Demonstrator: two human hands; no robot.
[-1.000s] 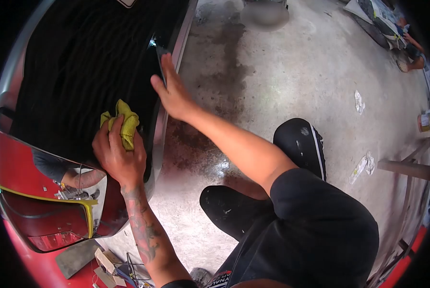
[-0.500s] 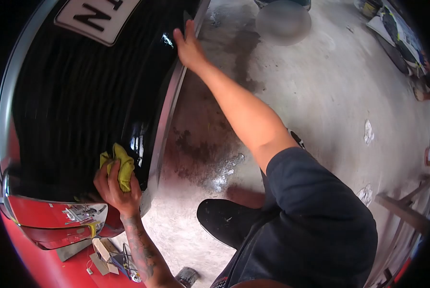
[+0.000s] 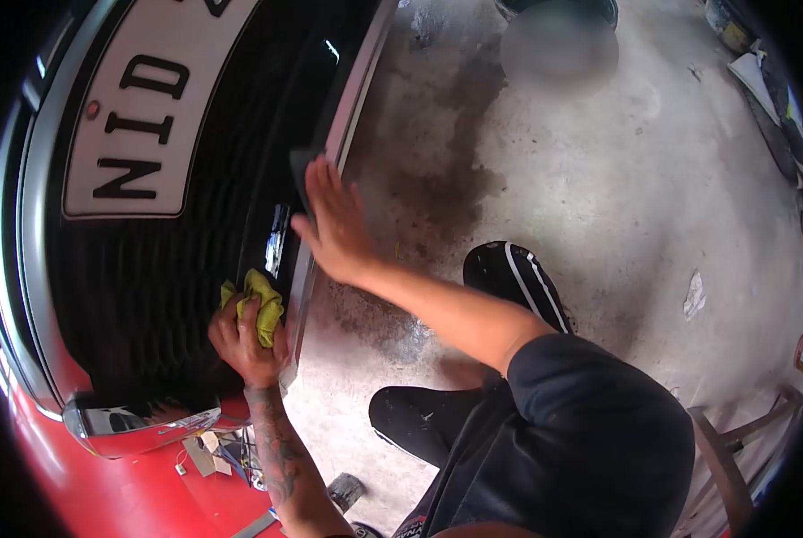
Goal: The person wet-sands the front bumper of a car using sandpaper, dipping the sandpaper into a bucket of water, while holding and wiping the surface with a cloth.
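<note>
My left hand [image 3: 247, 345] is closed around a crumpled yellow-green cloth [image 3: 263, 309] against the glossy black lower trim [image 3: 271, 193] of a car front. To its upper right, my right hand [image 3: 337, 224] lies along the trim's edge with its fingers extended and thumb apart. Beneath those fingers a thin dark grey sheet [image 3: 300, 170] sticks out, perhaps sandpaper; the rest of it is hidden. Beside both hands is the black ribbed grille [image 3: 142, 296], with a white number plate [image 3: 124, 193] reading "NID" above it.
Red bodywork [image 3: 151, 489] and a chrome-edged corner piece [image 3: 142, 417] are at lower left. My knee [image 3: 518, 282] is bent over the stained concrete floor [image 3: 590, 206]. A dark tub [image 3: 599, 11] stands at the top, partly behind a blurred patch. A stool-like frame [image 3: 724, 457] is at right.
My right hand has slid along the trim edge toward my left hand, with the grey sheet under it. The view has shifted, showing more of the plate. My left hand still grips the cloth.
</note>
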